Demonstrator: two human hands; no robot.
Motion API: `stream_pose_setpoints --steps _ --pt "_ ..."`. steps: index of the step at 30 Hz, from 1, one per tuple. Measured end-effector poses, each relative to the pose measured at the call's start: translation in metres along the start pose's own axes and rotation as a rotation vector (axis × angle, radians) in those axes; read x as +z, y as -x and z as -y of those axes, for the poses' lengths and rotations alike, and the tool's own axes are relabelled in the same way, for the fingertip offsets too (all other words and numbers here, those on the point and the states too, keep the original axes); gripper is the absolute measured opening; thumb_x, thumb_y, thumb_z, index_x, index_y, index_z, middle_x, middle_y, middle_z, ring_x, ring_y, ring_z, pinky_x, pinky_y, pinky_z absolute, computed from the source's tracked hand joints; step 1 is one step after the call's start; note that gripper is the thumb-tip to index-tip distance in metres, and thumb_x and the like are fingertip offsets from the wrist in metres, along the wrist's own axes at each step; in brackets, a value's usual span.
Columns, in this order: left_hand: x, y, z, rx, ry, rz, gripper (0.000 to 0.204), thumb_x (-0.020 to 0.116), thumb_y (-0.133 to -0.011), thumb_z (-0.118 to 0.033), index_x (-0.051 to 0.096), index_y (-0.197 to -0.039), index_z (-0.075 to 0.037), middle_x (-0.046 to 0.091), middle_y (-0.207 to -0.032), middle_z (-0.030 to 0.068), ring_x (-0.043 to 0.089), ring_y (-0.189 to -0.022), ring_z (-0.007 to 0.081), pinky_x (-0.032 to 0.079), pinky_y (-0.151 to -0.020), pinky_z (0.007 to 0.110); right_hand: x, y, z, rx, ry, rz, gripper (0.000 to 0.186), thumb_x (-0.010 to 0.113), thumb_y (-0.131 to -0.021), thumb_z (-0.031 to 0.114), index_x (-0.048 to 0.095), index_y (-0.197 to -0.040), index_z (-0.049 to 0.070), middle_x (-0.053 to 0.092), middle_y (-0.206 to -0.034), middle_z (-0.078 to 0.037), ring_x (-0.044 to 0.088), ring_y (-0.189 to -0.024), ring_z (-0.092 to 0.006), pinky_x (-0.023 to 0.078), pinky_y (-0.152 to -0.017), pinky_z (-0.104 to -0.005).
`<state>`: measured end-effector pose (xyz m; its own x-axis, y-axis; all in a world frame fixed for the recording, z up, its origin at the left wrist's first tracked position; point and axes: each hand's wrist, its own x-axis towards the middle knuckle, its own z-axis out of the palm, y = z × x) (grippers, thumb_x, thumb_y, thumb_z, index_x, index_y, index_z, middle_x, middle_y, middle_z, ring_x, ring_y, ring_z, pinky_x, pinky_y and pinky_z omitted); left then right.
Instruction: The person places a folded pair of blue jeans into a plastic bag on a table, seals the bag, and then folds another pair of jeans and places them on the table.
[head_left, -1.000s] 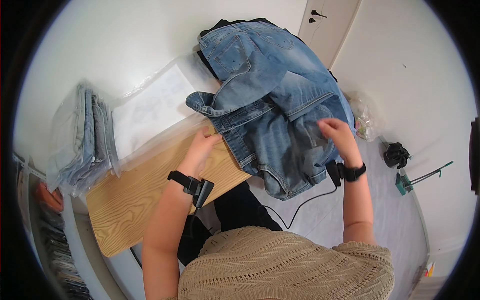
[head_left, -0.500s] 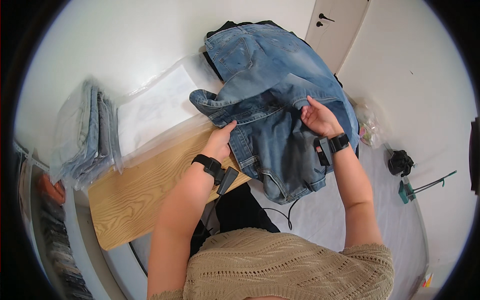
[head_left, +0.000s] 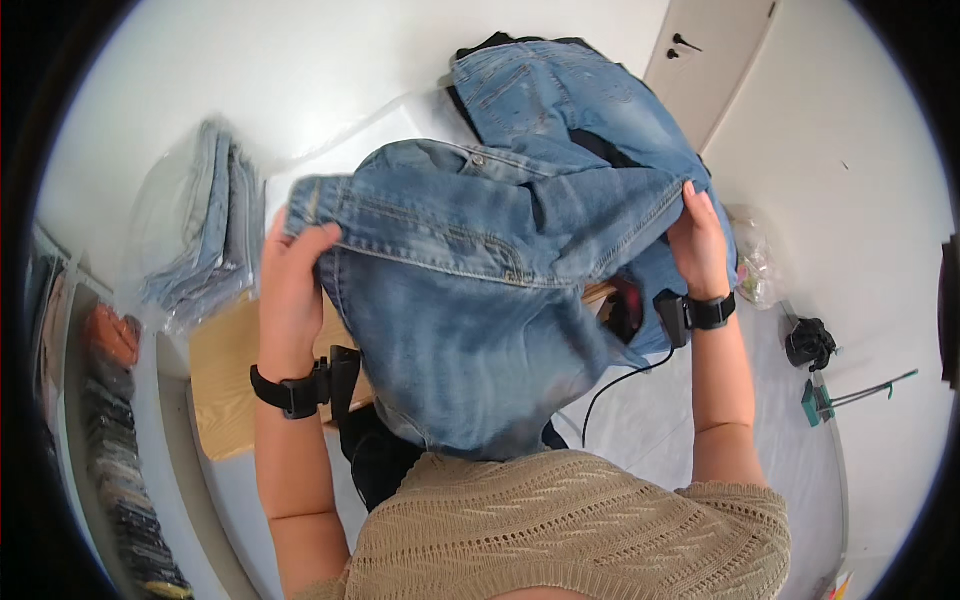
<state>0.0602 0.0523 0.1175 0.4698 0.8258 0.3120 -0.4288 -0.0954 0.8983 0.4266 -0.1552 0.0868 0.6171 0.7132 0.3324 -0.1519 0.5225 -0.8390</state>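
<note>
A pair of faded blue jeans point(head_left: 470, 340) is stretched between my two hands in front of my body, its lower part hanging in folds toward my lap. My left hand point(head_left: 293, 275) is closed on the left end of a stitched band, thumb on top. At the opposite end my right hand point(head_left: 700, 243) pinches the cloth by its upper edge. A metal button shows near the top of the cloth. Behind it lies another pair of light blue jeans point(head_left: 560, 85), back pockets up, over something black. The held cloth covers part of this pile.
Bagged folded jeans point(head_left: 205, 225) stand at the left of the wooden table point(head_left: 225, 375). A white sheet in clear plastic point(head_left: 375, 130) lies behind. Shelves of packed clothes point(head_left: 120, 450) line the far left. A plastic bag point(head_left: 757, 260) and a black object point(head_left: 810, 342) are on the right-hand floor.
Both hands have moved apart, the left hand leftward and the right hand a little rightward. The jeans have come off the pile toward me and spread wide. My right hand has closed on the cloth.
</note>
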Motion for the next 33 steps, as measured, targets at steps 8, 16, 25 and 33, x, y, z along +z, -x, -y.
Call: stream_pose_setpoints --steps 8,16,25,33 --pt "-0.051 0.032 0.057 -0.55 -0.832 0.244 0.056 0.065 -0.083 -0.032 0.048 -0.123 0.002 0.06 -0.102 0.0123 0.058 -0.092 0.0208 0.047 -0.081 0.033 0.029 0.047 -0.039 0.145 -0.122 -0.06 0.029 0.046 -0.096 0.021 0.047 -0.12 0.005 0.056 -0.119 -0.005 0.055 -0.106 -0.017 0.041 -0.093 -0.035" --pt "-0.053 -0.021 0.092 -0.641 -0.917 0.285 0.06 0.063 -0.084 -0.036 0.048 -0.122 0.009 0.059 -0.11 0.0157 0.059 -0.095 0.0237 0.047 -0.082 0.035 0.013 0.066 -0.056 0.167 -0.017 -0.12 0.026 0.05 -0.094 0.018 0.051 -0.115 0.004 0.058 -0.111 -0.002 0.054 -0.103 -0.0146 0.04 -0.091 -0.0315" --pt "-0.042 -0.001 0.126 -0.713 -0.315 0.322 0.041 0.063 -0.083 -0.017 0.054 -0.118 0.004 0.062 -0.109 0.0113 0.06 -0.095 0.0211 0.048 -0.083 0.033 0.001 0.087 -0.095 0.274 0.185 -0.097 0.05 0.063 -0.086 0.015 0.043 -0.126 -0.006 0.052 -0.123 -0.011 0.049 -0.112 -0.0192 0.035 -0.098 -0.0317" --pt "-0.013 0.02 0.098 -0.466 -0.11 0.046 0.042 0.056 -0.084 -0.011 0.046 -0.122 0.002 0.058 -0.111 0.0092 0.056 -0.099 0.0192 0.046 -0.087 0.032 0.03 0.071 -0.115 0.183 0.154 -0.328 0.047 0.053 -0.094 0.025 0.04 -0.129 -0.005 0.046 -0.131 -0.012 0.044 -0.119 -0.0215 0.034 -0.1 -0.0331"
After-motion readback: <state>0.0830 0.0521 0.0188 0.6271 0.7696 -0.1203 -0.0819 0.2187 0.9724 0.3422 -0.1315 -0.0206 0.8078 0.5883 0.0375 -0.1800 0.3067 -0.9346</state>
